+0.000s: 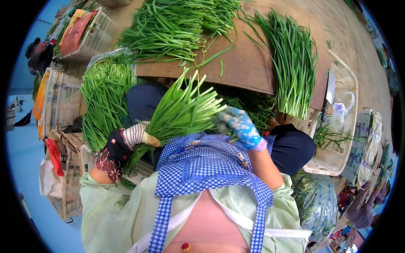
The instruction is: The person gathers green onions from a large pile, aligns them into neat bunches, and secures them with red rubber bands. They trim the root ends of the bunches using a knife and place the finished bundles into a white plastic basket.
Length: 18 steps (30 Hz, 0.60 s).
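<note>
My left hand point(141, 135), in a striped knit glove with a dark flowered cuff, is closed around the leafy part of a bunch of garlic chives point(185, 109). The bunch slants over my lap, its pale cut stems fanned toward the upper right. At those stem ends is my right hand point(242, 126), in a blue floral glove with grey fingertips. Its fingers are blurred, and whether they grip any stems cannot be made out. A blue checked apron point(202, 162) covers my lap below the bunch.
Ahead stands a brown board table point(249, 63) with a big pile of chives point(173, 29) and another bundle point(293, 63) at right. A knife point(329, 90) lies at its right edge, beside a white crate point(333, 158). More chives point(105, 92) stand at left, near stacked crates point(67, 97).
</note>
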Available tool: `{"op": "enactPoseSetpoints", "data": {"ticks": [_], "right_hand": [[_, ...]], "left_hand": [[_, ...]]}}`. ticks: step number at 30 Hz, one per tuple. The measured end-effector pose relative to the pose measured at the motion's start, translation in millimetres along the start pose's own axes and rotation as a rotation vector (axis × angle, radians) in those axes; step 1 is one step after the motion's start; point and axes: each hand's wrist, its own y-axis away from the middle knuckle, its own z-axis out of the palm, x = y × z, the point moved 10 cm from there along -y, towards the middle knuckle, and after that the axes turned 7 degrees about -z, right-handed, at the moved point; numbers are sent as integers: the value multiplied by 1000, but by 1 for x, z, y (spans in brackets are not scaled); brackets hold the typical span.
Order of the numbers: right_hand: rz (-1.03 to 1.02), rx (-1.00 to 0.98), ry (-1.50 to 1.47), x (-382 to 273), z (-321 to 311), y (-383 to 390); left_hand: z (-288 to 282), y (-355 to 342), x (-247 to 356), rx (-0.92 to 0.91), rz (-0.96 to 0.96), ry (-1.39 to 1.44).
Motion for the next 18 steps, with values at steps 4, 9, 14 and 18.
{"op": "enactPoseSetpoints", "data": {"ticks": [4, 9, 14, 18], "right_hand": [[29, 178, 103, -1, -82, 23], [-146, 230, 1644, -19, -92, 49], [-797, 262, 1346, -99, 24, 20], [-747, 275, 1084, -63, 17, -1]], "left_hand": [[-23, -8, -42, -45, -139, -213], [-19, 8, -10, 72, -153, -107], [-7, 5, -3, 40, -142, -77], [3, 13, 4, 31, -179, -176]]}}
